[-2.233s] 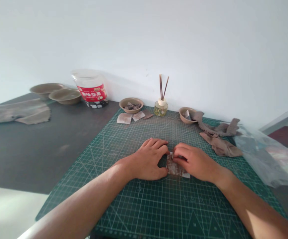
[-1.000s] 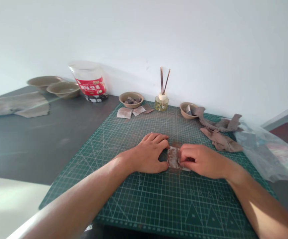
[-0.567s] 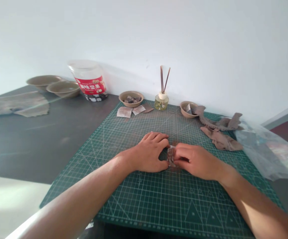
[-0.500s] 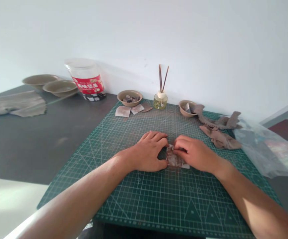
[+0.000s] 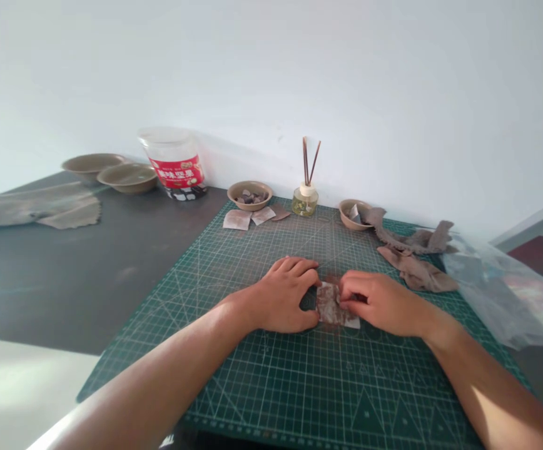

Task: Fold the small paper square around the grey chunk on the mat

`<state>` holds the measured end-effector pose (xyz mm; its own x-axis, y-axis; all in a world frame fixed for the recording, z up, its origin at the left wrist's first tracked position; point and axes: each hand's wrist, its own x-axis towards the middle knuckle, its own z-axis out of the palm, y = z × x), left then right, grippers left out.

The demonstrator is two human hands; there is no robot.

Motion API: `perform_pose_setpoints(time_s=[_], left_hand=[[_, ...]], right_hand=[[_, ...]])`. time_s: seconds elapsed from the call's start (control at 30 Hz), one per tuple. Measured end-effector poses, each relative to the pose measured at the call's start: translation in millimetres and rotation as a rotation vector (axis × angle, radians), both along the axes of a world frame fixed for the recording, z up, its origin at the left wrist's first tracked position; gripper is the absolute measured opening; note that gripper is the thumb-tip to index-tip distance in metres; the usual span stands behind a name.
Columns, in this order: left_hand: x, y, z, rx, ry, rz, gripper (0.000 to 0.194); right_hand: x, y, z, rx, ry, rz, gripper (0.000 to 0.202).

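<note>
A small whitish sheet (image 5: 329,305) smeared with reddish-brown lies flat on the green cutting mat (image 5: 271,375). At its left edge rests my left hand (image 5: 288,297), its fingers spread and its thumb apart, with the tips touching the upper and lower corners. My right hand (image 5: 377,301) is closed in a pinch over the sheet's right part. Whatever sits between those fingertips is hidden. Brown dust marks the mat around the sheet.
Behind stand a bowl of dark fragments (image 5: 249,196), pale brown-stained pieces (image 5: 237,219), a reed diffuser (image 5: 304,201) and another bowl (image 5: 355,219). Grey-brown cloths (image 5: 416,274) and a clear plastic bag (image 5: 501,294) lie right. Left are a plastic tub (image 5: 177,172), two bowls (image 5: 128,179) and cloth (image 5: 41,206).
My right hand has slid to the right over the sheet, widening the gap to my left hand. The left stays at the sheet's edge. The whole view has shifted slightly.
</note>
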<state>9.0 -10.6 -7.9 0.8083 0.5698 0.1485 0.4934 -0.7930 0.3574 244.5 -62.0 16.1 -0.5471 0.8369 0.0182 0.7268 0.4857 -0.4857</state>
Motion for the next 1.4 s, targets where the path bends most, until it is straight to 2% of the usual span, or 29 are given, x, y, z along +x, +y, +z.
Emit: perform_pose_setpoints(time_s=[0.1, 0.23, 0.3, 0.47, 0.6, 0.67, 0.83, 1.0, 1.2, 1.33, 1.4], left_hand=[[0.3, -0.3, -0.2, 0.003, 0.002, 0.0, 0.044], [-0.2, -0.6, -0.8, 0.015, -0.005, 0.005, 0.044], [-0.8, -0.9, -0.5, 0.013, -0.009, 0.007, 0.044], [-1.6, -1.5, 2.1, -0.01, 0.003, 0.001, 0.045], [-0.8, -1.2, 2.8, -0.015, 0.006, 0.003, 0.044], [-0.4, -1.0, 2.5, -0.015, 0.001, 0.011, 0.045], [-0.1, -0.8, 1.0, -0.017, -0.003, -0.001, 0.044], [0.8, -0.2, -1.1, 0.001, -0.011, 0.011, 0.045], [1.0, -0.3, -0.9, -0.005, -0.011, -0.002, 0.043], [0.5, 0.3, -2.6, 0.009, -0.011, 0.011, 0.044], [0.6, 0.6, -3.4, 0.014, -0.015, 0.014, 0.044]], right_hand=[[-4.7, -0.3, -1.8, -0.036, 0.028, 0.093, 0.011], [-8.0, 7.9, -6.6, 0.07, 0.012, -0.05, 0.01], [-4.2, 10.2, -5.5, 0.069, -0.001, -0.08, 0.011], [-5.8, 1.9, -3.0, -0.047, 0.035, 0.097, 0.012], [-8.7, 5.6, -4.4, 0.053, 0.018, -0.045, 0.01], [-3.8, 8.3, -3.1, 0.052, -0.013, -0.079, 0.012], [-2.7, 3.2, -3.2, -0.04, 0.009, 0.086, 0.012], [-5.2, 8.5, -1.8, 0.07, -0.026, -0.076, 0.011], [-1.9, 4.9, 3.4, -0.093, 0.016, 0.113, 0.013], [-3.5, 9.2, -0.9, 0.06, -0.001, -0.064, 0.012], [-1.7, 10.8, -1.0, 0.048, -0.022, -0.054, 0.014]])
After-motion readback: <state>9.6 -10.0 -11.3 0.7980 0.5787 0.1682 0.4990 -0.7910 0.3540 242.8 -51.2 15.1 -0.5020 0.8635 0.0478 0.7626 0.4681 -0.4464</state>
